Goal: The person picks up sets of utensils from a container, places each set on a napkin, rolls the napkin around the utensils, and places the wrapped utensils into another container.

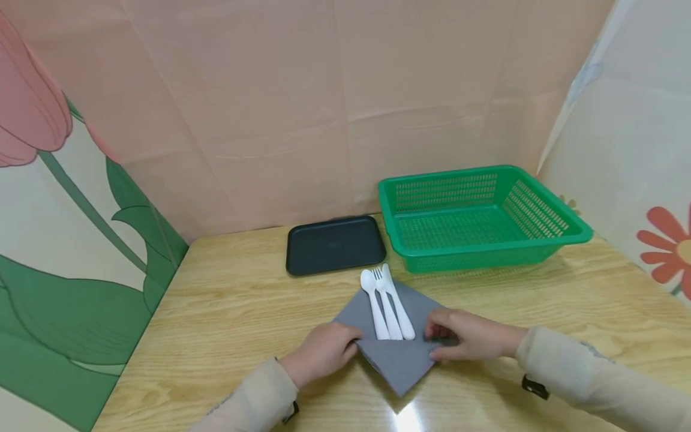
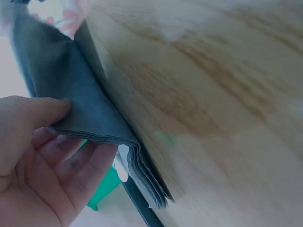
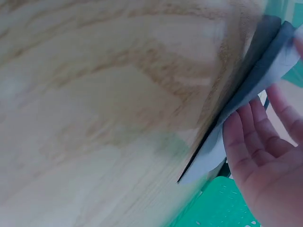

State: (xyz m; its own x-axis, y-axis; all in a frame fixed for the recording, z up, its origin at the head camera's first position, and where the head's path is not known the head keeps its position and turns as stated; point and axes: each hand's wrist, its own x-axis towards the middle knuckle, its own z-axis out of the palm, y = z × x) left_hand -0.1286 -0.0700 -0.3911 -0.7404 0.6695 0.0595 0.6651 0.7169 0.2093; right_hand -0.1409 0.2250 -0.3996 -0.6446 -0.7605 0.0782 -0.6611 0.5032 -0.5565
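A grey napkin (image 1: 418,300) lies slantwise on the table, its near part folded up over the lower ends of a white spoon (image 1: 372,294), a white fork (image 1: 385,300) and a white knife (image 1: 400,311). These lie side by side, their heads pointing away from me. At the fold's left end, my left hand (image 1: 326,351) pinches the napkin between thumb and fingers. The left wrist view shows its stacked layers (image 2: 113,135). My right hand (image 1: 469,335) holds the fold's right end, thumb on the near side and fingers curled on the far side.
Beyond the napkin sits a black tray (image 1: 335,245). To its right stands a green slotted basket (image 1: 486,243) with raised walls. The wooden table (image 1: 227,312) meets a pink-covered wall at the back, with flower-printed sheets at both sides.
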